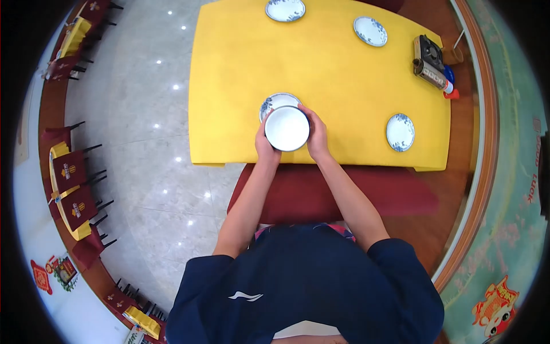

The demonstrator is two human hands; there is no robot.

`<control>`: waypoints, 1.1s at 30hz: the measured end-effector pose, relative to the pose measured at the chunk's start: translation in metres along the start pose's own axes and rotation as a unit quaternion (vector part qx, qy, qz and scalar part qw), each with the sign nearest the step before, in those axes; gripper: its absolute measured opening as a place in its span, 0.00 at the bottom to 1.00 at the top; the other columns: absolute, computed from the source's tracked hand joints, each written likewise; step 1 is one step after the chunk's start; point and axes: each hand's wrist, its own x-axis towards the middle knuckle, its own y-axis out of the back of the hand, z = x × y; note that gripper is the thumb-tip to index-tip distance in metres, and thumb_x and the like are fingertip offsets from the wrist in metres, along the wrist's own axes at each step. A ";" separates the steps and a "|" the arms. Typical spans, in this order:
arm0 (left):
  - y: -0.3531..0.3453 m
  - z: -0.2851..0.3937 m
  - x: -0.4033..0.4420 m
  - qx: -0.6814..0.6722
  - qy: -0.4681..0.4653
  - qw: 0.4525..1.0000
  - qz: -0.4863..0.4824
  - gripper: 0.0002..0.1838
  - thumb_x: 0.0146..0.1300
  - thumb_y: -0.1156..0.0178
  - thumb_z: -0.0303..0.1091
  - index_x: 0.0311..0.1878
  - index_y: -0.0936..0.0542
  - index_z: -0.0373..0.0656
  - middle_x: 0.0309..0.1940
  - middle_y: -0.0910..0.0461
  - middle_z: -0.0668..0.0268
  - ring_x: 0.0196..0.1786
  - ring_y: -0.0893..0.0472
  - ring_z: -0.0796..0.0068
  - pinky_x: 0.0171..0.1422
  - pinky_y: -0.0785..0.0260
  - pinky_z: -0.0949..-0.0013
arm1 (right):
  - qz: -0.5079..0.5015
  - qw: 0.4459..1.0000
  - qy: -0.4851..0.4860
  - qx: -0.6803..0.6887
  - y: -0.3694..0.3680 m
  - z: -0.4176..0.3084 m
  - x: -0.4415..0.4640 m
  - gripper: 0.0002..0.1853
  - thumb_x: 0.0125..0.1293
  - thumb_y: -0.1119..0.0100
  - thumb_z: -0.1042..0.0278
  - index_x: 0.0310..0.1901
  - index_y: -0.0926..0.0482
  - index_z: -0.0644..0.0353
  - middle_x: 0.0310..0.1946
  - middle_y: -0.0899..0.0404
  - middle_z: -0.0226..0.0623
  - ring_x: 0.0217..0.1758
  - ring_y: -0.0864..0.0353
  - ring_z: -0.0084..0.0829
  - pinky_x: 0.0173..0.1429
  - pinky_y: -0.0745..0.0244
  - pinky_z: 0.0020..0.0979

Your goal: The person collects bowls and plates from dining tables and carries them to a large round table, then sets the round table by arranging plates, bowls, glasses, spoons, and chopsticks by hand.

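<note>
A white bowl [287, 129] with a dark rim is held between my two hands near the front edge of the yellow-covered table [235, 69]. My left hand [265, 144] wraps its left side, and my right hand [316, 135] grips the right side. From above, the bowl looks empty; whether more bowls are stacked beneath it, I cannot tell. Just behind it lies a white plate with blue flowers [275, 102], partly covered by the bowl in this view.
Similar plates lie at the right [400, 132], back right [370, 31] and back [285, 10]. A portable gas stove [428, 54] and a canister with a red cap [433, 77] stand by the right edge. A dark red bench [344, 192] runs along the front.
</note>
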 end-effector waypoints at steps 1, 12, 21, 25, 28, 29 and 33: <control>-0.009 0.001 -0.010 -0.017 0.018 0.999 0.020 0.23 0.75 0.63 0.39 0.65 0.31 0.37 0.62 0.27 0.57 0.64 0.27 0.62 0.67 0.33 0.61 | -0.008 0.999 -0.015 0.038 0.002 -0.008 0.000 0.26 0.76 0.67 0.57 0.59 0.28 0.71 0.59 0.26 0.43 0.63 0.29 0.31 0.69 0.38 0.33; -0.082 0.004 -0.069 0.022 0.011 0.999 -0.034 0.25 0.77 0.65 0.42 0.69 0.36 0.38 0.66 0.32 0.59 0.67 0.30 0.66 0.70 0.36 0.63 | -0.017 0.978 -0.037 0.203 0.008 -0.076 -0.046 0.24 0.75 0.66 0.61 0.59 0.28 0.68 0.60 0.26 0.45 0.65 0.29 0.35 0.70 0.36 0.34; -0.086 0.032 -0.082 0.003 -0.095 0.993 -0.072 0.33 0.70 0.71 0.46 0.67 0.34 0.32 0.67 0.33 0.54 0.69 0.34 0.59 0.73 0.43 0.58 | -0.018 0.980 0.065 0.185 -0.033 -0.089 -0.065 0.24 0.75 0.68 0.61 0.58 0.29 0.70 0.59 0.26 0.45 0.63 0.28 0.36 0.69 0.35 0.34; -0.052 0.074 -0.093 -0.009 -0.098 0.989 -0.109 0.32 0.72 0.74 0.45 0.68 0.35 0.31 0.68 0.34 0.55 0.70 0.34 0.61 0.74 0.43 0.59 | -0.050 0.980 0.051 0.188 -0.080 -0.087 -0.078 0.24 0.75 0.67 0.61 0.60 0.30 0.70 0.59 0.27 0.46 0.64 0.28 0.37 0.70 0.36 0.35; -0.014 0.110 -0.105 -0.031 -0.115 0.989 -0.088 0.31 0.73 0.71 0.44 0.67 0.34 0.31 0.67 0.33 0.55 0.68 0.32 0.61 0.73 0.42 0.59 | -0.066 0.980 0.029 0.185 -0.127 -0.065 -0.092 0.24 0.75 0.68 0.61 0.59 0.29 0.69 0.58 0.25 0.44 0.62 0.27 0.35 0.68 0.35 0.34; 0.002 0.124 -0.109 -0.040 -0.126 0.988 -0.079 0.31 0.73 0.71 0.44 0.67 0.34 0.31 0.67 0.33 0.55 0.68 0.32 0.61 0.73 0.42 0.59 | -0.064 0.980 0.030 0.184 -0.146 -0.055 -0.098 0.24 0.76 0.69 0.60 0.58 0.28 0.68 0.56 0.24 0.42 0.61 0.26 0.34 0.67 0.34 0.33; 0.069 0.191 -0.142 -0.031 -0.187 0.982 -0.004 0.29 0.72 0.68 0.42 0.65 0.33 0.31 0.65 0.30 0.54 0.67 0.30 0.61 0.72 0.40 0.61 | -0.105 0.980 -0.040 0.162 -0.234 -0.018 -0.125 0.23 0.76 0.67 0.61 0.59 0.28 0.68 0.56 0.24 0.42 0.60 0.26 0.32 0.67 0.33 0.33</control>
